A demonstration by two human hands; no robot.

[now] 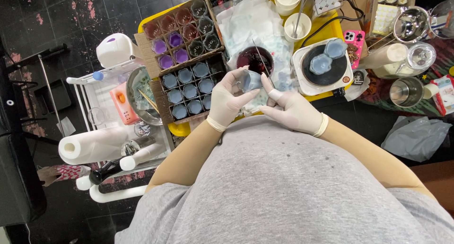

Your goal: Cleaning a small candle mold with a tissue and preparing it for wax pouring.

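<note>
My gloved left hand (229,100) is gripping a small pale blue flower-shaped mould (250,80), fingers curled closed around its near side, while my gloved right hand (293,111) is pinching a thin metal skewer (261,59) between thumb and forefinger, its shaft slanting up over the mould. I am holding the mould just above the near edge of the yellow tray (182,128), directly in front of my grey shirt.

Just beyond the mould, a round glass bowl of dark red liquid (254,59) is sitting on crumpled white paper towels (250,22). To the mould's left, a cardboard box of small moulds (187,59) is holding blue-filled cups nearest me, purple ones farther out and clear reddish ones at the back. Left of that box, a steel bowl (137,95) is resting on a white wire cart, with a roll of white kitchen paper (92,145) lying nearer me.

To the mould's right, a white electric hotplate (324,67) is carrying two more blue flower moulds (328,56), and a pink-cased phone (353,43) is lying just past it. Two white paper cups (292,12) are standing beyond the bowl, one with a stick in it. Farther right, steel pots (407,90) and glass jars are crowding a separate surface.
</note>
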